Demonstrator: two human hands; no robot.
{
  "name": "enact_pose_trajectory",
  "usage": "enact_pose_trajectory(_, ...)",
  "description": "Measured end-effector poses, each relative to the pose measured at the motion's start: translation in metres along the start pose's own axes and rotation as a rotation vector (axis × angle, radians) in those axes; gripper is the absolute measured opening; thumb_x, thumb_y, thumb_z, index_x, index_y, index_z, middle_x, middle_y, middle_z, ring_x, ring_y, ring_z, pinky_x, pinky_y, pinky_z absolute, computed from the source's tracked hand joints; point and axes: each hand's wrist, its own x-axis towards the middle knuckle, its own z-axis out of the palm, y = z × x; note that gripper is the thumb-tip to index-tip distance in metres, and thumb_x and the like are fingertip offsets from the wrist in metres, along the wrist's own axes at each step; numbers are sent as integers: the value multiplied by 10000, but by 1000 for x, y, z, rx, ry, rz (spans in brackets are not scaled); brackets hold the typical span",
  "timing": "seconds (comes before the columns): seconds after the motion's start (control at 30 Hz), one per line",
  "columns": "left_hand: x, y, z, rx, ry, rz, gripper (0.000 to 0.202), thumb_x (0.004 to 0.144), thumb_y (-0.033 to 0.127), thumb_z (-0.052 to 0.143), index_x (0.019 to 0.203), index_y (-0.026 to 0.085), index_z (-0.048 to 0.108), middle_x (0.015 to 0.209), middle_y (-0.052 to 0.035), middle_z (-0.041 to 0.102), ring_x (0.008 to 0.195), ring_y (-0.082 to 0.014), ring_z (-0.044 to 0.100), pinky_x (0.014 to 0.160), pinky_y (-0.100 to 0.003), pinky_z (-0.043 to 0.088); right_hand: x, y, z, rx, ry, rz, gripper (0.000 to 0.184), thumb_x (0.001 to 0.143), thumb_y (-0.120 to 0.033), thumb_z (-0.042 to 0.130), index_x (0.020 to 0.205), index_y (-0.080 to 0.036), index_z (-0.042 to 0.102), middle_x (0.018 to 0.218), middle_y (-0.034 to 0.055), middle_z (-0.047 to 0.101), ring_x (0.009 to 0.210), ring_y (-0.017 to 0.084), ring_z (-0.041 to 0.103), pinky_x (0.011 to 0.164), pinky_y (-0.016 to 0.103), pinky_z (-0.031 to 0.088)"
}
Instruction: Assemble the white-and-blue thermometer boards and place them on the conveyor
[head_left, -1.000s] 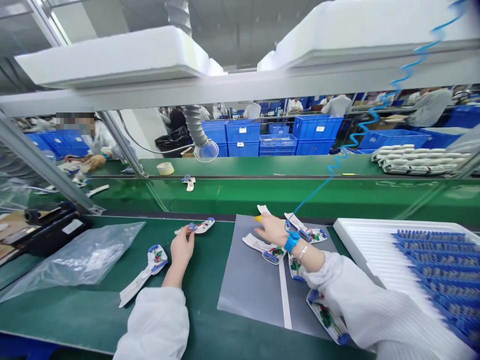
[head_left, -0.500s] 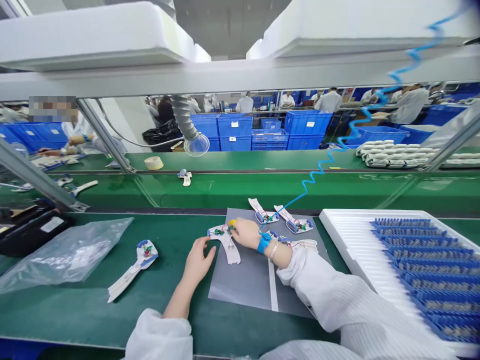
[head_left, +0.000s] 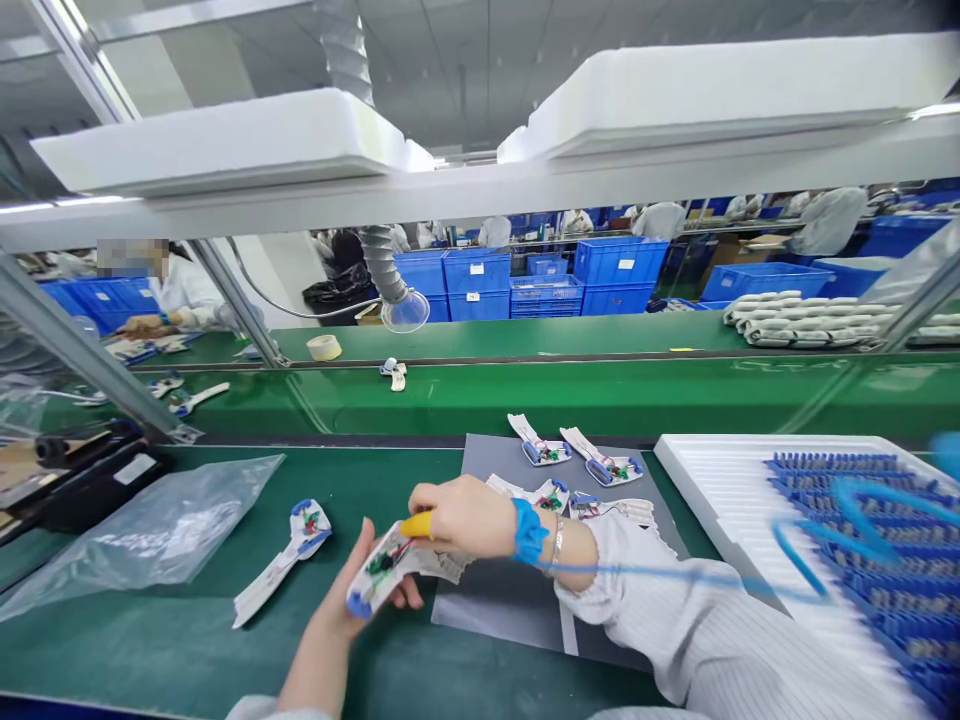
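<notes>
The left hand cups a white-backed circuit strip just over the edge of the grey mat, the right hand pinching a yellow piece against it, where a slip could bend the strip or snag its fine wires

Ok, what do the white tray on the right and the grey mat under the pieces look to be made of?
The white tray looks like moulded expanded foam: thick and matte, with soft, rounded edges. The grey mat looks like a thin, flat sheet of matte rubber or plastic, though this view cannot settle which.
</notes>
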Motion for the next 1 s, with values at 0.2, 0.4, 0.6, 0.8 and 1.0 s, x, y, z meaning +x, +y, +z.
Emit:
enact_pose_trajectory(0.2,-20,-11,44,-35,-118,244,565,589,460,720,1057,187,562,942,-80,649,865,-243,621,732,-314,479,-31,-29,-12,59,96,-91,177,800,-223,532,959,-188,602,1049,31,531,849,152,510,589,240,415)
enact_pose_trajectory(0.4,-34,26,81,827,365,610,341,745,233,560,1081,238,503,1445,-85,183,1277,-279,320,966,-419,368,-71,-40,-6,302,125,434,297,809,-224,504,1088,-123,530,1022,86,506,837,169,520,741,286,459)
enact_pose_trajectory(0.6,-35,21,88,635,84,449,433,704,212,600,1119,229,478,1436,-102,225,1200,-275,421,913,-373,419,-95,-44,-3,336,190,392,274,777,-130,502,1046,-145,551,1048,79,518,928,188,484,807,313,429)
enact_pose_trajectory(0.8,-36,-2,98,-107,-485,-69,732,545,439,766,1179,208,481,858,-39,648,710,-162,616,646,-266,490,-112,-47,2,324,293,176,252,808,-192,523,1057,-161,544,1014,51,578,924,165,488,869,349,372)
enact_pose_trajectory(1.0,-38,-8,114,-326,-379,-105,644,584,461,742,1127,208,505,732,-26,654,667,-142,626,560,-190,464,-123,-51,10,307,579,209,201,861,-209,504,1055,-166,536,962,63,618,937,162,512,796,306,434)
